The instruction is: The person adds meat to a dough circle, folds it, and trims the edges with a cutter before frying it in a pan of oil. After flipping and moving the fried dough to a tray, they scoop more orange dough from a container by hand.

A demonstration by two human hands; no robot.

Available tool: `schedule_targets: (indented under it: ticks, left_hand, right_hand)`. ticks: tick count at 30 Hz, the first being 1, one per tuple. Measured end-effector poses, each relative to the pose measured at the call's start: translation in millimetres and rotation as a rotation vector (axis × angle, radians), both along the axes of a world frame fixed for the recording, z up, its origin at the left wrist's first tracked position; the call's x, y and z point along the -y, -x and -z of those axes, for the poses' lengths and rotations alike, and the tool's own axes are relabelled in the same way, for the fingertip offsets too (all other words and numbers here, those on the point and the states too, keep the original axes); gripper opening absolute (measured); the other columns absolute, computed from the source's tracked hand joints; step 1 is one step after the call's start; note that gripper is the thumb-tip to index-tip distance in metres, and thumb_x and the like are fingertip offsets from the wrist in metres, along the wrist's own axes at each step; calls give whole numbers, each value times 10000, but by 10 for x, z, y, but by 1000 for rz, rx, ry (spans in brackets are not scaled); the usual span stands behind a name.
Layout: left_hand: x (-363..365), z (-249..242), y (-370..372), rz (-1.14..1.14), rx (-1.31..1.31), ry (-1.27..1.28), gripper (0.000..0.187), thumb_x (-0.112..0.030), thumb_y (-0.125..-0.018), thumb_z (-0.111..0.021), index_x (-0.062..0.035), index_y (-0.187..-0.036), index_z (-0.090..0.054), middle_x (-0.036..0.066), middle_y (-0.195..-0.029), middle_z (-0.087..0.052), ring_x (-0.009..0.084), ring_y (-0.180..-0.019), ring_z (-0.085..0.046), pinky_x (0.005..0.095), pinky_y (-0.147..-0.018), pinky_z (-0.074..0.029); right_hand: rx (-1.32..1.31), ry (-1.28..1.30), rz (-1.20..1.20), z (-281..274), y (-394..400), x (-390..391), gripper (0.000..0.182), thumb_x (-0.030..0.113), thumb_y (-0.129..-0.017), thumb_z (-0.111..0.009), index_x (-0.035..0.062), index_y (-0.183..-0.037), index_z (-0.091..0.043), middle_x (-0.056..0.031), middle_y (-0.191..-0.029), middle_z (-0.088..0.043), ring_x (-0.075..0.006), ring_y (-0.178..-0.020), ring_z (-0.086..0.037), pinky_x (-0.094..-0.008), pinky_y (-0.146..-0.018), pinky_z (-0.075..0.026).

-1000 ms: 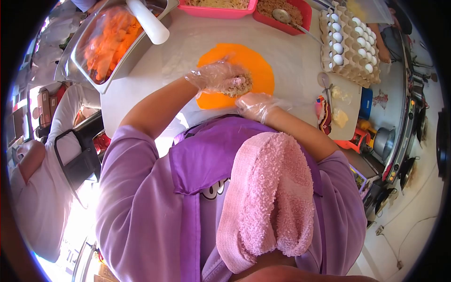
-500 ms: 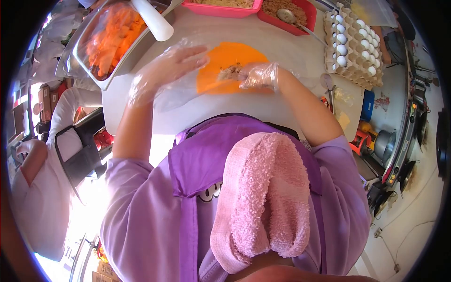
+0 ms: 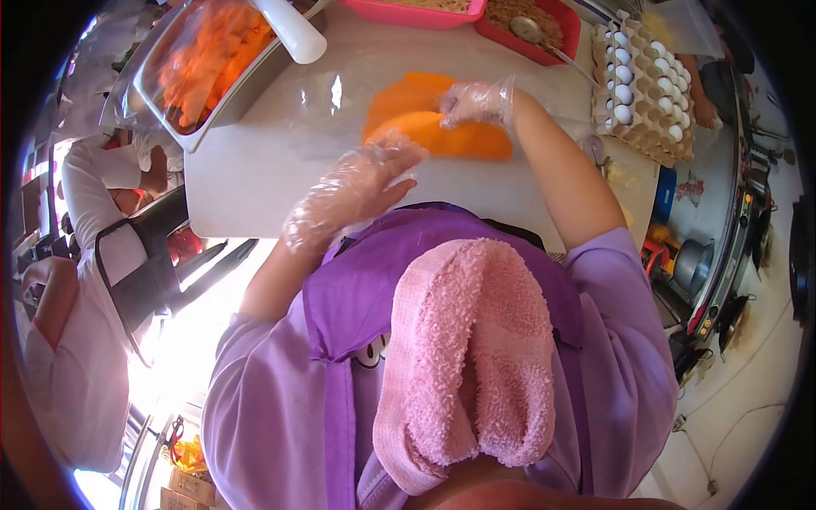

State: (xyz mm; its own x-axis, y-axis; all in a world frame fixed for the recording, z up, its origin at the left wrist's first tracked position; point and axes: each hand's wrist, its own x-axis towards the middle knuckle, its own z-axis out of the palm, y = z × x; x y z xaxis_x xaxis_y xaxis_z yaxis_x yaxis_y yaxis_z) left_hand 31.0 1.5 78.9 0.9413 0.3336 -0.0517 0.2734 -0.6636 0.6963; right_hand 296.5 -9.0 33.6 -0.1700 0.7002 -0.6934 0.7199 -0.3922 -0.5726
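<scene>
A thin orange dough sheet (image 3: 484, 143) lies on the worktable in front of me, partly folded over itself. Filling that sat on its middle is now hidden under the fold. My right hand (image 3: 478, 102), in a clear plastic glove, pinches the sheet's folded edge between curled fingers. At the sheet's near left side is my left hand (image 3: 374, 174), gloved the same way, its fingers stretched out and thumb apart. Its fingertips overlap the near edge of the dough in this view. Clear plastic film (image 3: 314, 106) spreads on the table left of the dough.
A metal pan (image 3: 204, 123) of orange dough pieces stands back left, a white handle (image 3: 293, 32) above it. Pink tubs (image 3: 416, 17) sit at the back, one with a spoon (image 3: 529, 32). Egg trays (image 3: 642, 140) stand right. Another person's white sleeve (image 3: 85, 183) shows left.
My right hand has moved away from the filling up to the far side and folded part of the dough over. My left hand has come down and right, to the near edge.
</scene>
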Motion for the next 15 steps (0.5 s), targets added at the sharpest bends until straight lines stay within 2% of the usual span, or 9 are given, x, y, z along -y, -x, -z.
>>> schedule_targets:
  ticks: [1,5,6,7,8,10,15]
  left_hand:
    - [28,170,-40,68,45,-100,361,-173,-829,-618,-55,-1169,-588,171,-1210,-570,338,-1172,-504,417,-1011,-395]
    - [132,605,-226,97,198,-169,370,-151,-808,-649,-91,-1169,-597,168,-1263,-538,356,-1215,-469,461,-1035,-367]
    - [132,629,-278,153,161,-226,392,-152,-793,-657,-103,-1177,-594,165,-1317,-486,365,-1254,-420,486,-1052,-333]
    - [133,648,-311,210,124,-283,415,-153,-778,-664,-115,-1185,-591,161,-1372,-433,374,-1292,-371,510,-1069,-299]
    - [135,665,-330,210,125,-283,415,-153,-778,-664,-115,-1185,-591,161,-1372,-433,374,-1292,-371,510,-1069,-299]
    - [133,669,-359,212,94,-272,463,-160,-756,-682,-134,-1206,-577,137,-1441,-340,376,-1343,-282,523,-1091,-248]
    - [94,735,-394,232,93,-320,518,-177,-754,-685,-154,-1251,-540,133,-1448,-330,378,-1342,-284,516,-1081,-270]
  right_hand:
    - [-8,38,-5,18,-12,-30,310,264,-731,-702,33,-919,-616,-78,-896,-620,-216,-877,-547,-338,-807,-427]
    - [-79,33,-33,89,-71,-92,309,223,-746,-692,21,-970,-627,-90,-936,-629,-210,-926,-552,-338,-829,-428]
    - [-77,33,-33,81,-64,-96,309,223,-746,-692,21,-970,-627,-90,-936,-629,-210,-926,-552,-338,-829,-428]
    - [-65,32,-13,76,-53,-104,342,217,-739,-697,33,-1019,-631,-94,-1005,-630,-221,-990,-550,-340,-878,-419]
    - [-52,30,7,69,-48,-111,381,211,-732,-702,45,-1068,-634,-98,-1074,-630,-233,-1054,-547,-343,-926,-410]
    - [-72,33,7,80,-58,-119,398,197,-735,-691,41,-1096,-628,-106,-1110,-622,-240,-1078,-540,-341,-943,-403]
    - [-115,52,-4,169,-85,-155,446,157,-736,-664,26,-1159,-607,-130,-1215,-580,-245,-1166,-496,-350,-987,-379]
